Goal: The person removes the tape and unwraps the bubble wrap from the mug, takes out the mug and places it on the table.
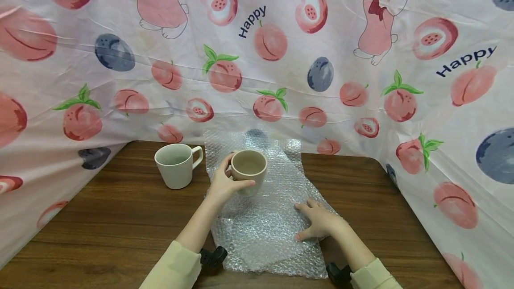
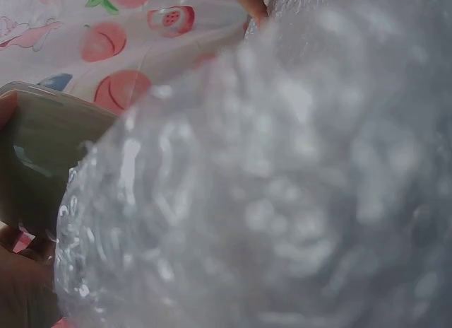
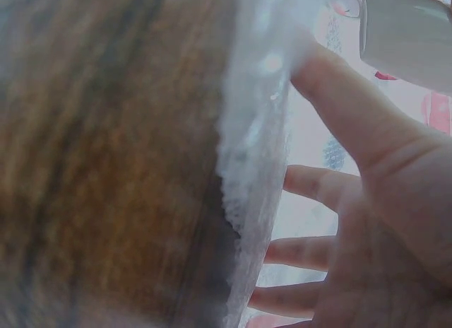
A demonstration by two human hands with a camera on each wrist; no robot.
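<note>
A beige cup (image 1: 249,166) is in my left hand (image 1: 223,186), which grips its left side with the thumb across the front. The cup is upright over a sheet of bubble wrap (image 1: 273,217); whether its base touches the sheet I cannot tell. In the left wrist view the bubble wrap (image 2: 247,201) hides much of the scene, with the cup (image 2: 56,151) at the left edge. My right hand (image 1: 319,221) lies with spread fingers on the sheet's right part. In the right wrist view its fingers (image 3: 304,252) touch the bubble wrap (image 3: 261,151).
A white mug (image 1: 175,166), handle to the right, stands left of the bubble wrap on the brown wooden table (image 1: 120,217). A peach-printed cloth (image 1: 281,75) hangs behind the table and along both sides. The wrap's far end leans up against this cloth.
</note>
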